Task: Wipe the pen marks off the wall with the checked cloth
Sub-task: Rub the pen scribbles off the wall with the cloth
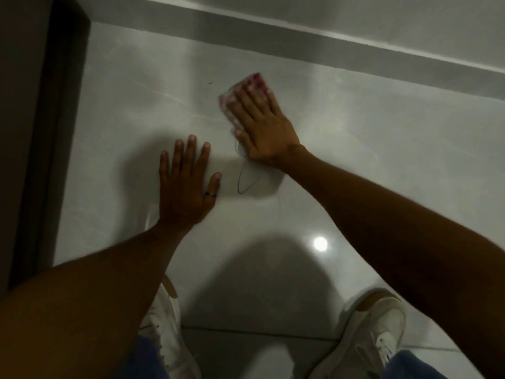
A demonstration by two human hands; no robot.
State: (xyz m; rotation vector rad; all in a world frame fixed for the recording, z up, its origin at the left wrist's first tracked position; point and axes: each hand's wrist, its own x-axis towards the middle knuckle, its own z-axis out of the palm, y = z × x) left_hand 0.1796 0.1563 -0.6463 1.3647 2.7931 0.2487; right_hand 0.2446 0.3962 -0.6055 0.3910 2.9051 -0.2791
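Two hands flat on the pale wall. Right hand, centre-right of the frame, spread open and pressing the checked cloth against the surface — not pinching it, just palm and fingers laid over it, red-and-white fabric blurred and poking out beyond the fingertips. Left hand, lower and left of centre, splayed wide and holding nothing, dark ring on one finger. Between the two, a thin looping pen mark trailing down from under the right palm; one more small dark mark up and left of the cloth. Dark door frame along the left edge. White shoes and blue jeans at the bottom.
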